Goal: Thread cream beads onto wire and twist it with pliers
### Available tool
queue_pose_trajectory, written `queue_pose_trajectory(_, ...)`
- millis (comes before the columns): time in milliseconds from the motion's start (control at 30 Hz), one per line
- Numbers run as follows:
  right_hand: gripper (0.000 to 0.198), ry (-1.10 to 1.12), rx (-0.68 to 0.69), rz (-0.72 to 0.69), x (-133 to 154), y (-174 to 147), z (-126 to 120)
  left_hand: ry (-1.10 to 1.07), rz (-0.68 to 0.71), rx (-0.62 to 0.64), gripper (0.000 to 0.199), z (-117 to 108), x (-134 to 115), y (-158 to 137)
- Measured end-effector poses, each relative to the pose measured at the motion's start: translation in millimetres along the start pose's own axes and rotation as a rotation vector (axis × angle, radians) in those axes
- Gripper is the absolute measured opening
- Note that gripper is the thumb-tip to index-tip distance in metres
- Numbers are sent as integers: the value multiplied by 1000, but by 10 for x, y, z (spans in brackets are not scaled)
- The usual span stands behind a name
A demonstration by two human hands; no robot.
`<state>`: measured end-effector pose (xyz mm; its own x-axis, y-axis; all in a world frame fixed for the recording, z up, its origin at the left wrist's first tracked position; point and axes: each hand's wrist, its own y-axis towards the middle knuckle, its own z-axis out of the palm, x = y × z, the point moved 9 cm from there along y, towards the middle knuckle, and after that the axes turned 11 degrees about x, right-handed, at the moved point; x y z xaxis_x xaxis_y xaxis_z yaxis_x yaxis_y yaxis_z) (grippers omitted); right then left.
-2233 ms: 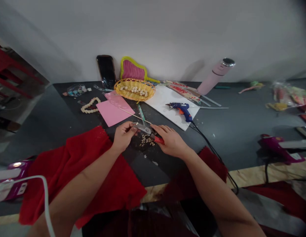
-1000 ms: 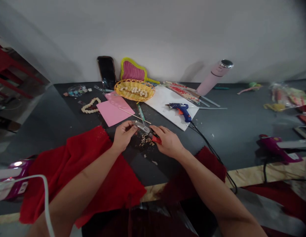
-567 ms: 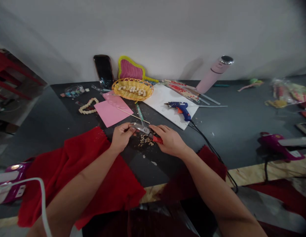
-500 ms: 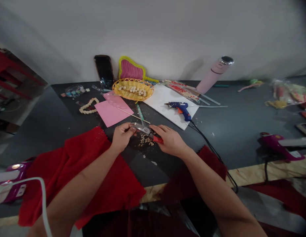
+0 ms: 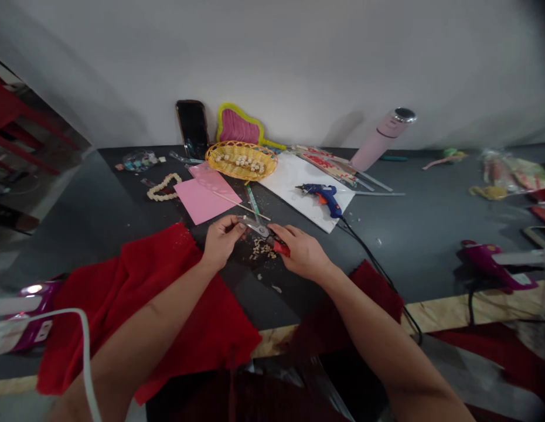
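My right hand (image 5: 304,251) is wrapped round the red handles of a pair of shears (image 5: 260,230), whose grey blades point left. My left hand (image 5: 220,240) is closed in a pinch at the blade tips, and what sits between its fingers is too small to make out. Below the blades lies a heap of small pale cut bits (image 5: 262,249) on the dark table. A thin wooden stick (image 5: 248,207) and a green-printed strip (image 5: 252,199) lie just beyond the hands.
A yellow basket (image 5: 215,170) holds pale pieces. Left of it are pink paper squares (image 5: 206,202) and a beaded heart (image 5: 162,193). A blue glue gun (image 5: 323,194) rests on a white board (image 5: 285,179). Behind stands a pink bottle (image 5: 373,146); red cloth (image 5: 167,281) lies at left.
The view has shifted slightly, moving the items on the left a little to the right. Both hands keep nearly the same pose at the shears.
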<state>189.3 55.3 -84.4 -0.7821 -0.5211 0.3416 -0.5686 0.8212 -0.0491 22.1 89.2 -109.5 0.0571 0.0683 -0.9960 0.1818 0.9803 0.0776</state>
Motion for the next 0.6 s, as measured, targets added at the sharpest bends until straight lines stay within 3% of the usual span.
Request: queue_pose_trajectory(600, 59, -4, 33, -82, -8, 8, -45, -82, -66, 43, 11, 36, 56, 16)
